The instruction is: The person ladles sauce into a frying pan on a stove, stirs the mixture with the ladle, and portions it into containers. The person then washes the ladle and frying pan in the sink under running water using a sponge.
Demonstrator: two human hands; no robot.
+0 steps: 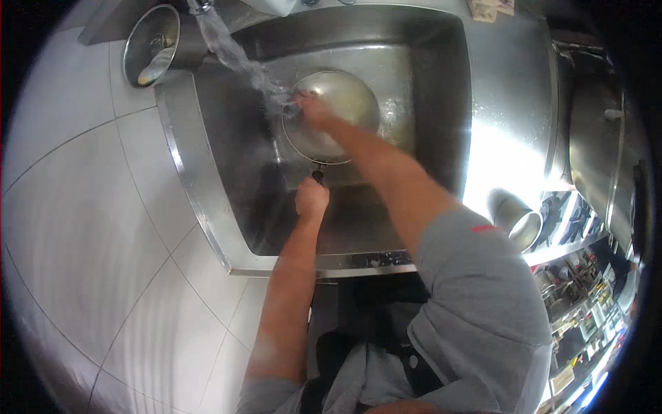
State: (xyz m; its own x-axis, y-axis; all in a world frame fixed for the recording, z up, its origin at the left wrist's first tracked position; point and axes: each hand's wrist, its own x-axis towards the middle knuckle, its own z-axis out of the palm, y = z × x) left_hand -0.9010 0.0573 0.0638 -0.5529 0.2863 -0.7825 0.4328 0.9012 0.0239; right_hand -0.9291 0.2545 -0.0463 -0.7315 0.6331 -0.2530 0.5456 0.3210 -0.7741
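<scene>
A round pan with a dark handle lies low in the metal sink. The fingers of my left hand are wrapped round the pan's handle, on the near side. My right hand is inside the pan at its left part, its fingers closed and blurred; whatever they hold is hidden. Running water streams from the faucet at the top left and lands beside my right hand at the pan's edge.
A metal pot sits tilted at the sink's upper left corner. On the right counter stands a metal container. A folded cloth lies behind the sink. The sink's raised front rim runs under my forearms.
</scene>
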